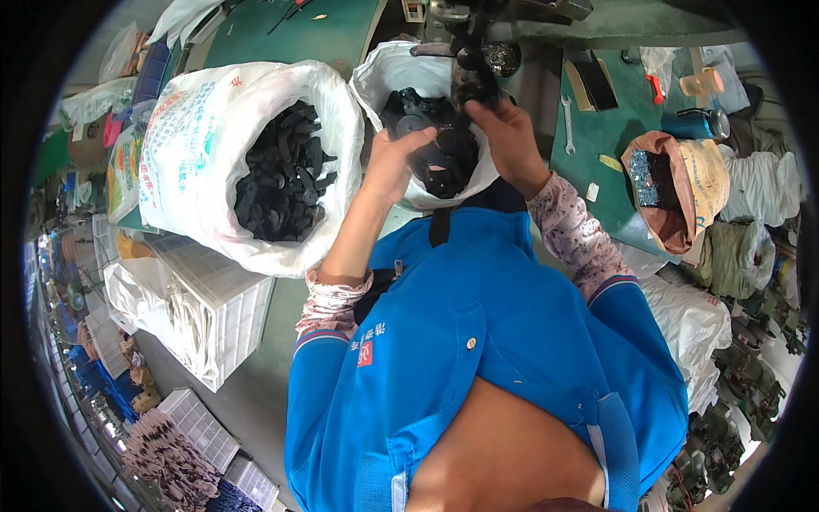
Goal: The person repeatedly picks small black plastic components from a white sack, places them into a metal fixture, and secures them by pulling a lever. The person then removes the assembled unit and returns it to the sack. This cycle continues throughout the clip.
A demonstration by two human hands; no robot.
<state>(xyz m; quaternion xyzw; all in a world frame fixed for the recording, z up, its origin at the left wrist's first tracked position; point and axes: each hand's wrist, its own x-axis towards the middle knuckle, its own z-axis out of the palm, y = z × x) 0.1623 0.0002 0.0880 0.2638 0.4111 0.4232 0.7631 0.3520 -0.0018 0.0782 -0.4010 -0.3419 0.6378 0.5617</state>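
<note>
In front of me, a white woven sack (388,66) with its rim rolled open holds a pile of black moulded parts (456,162). My left hand (394,162) is over the sack's left side, its thumb lying across a black part (413,128) and its fingers curled beneath. At the right side of the same sack, my right hand (512,141) is closed, fingertips together at the lower end of a dark machine head (472,72). What those fingertips pinch is too dark to make out.
Left of it stands a bigger white sack (196,154) full of black curved parts (286,175). A green bench (589,145) at right carries a wrench (568,124), a blue cup (689,125) and a brown bag (670,224) of small metal pieces. A white plastic crate (226,320) is at lower left.
</note>
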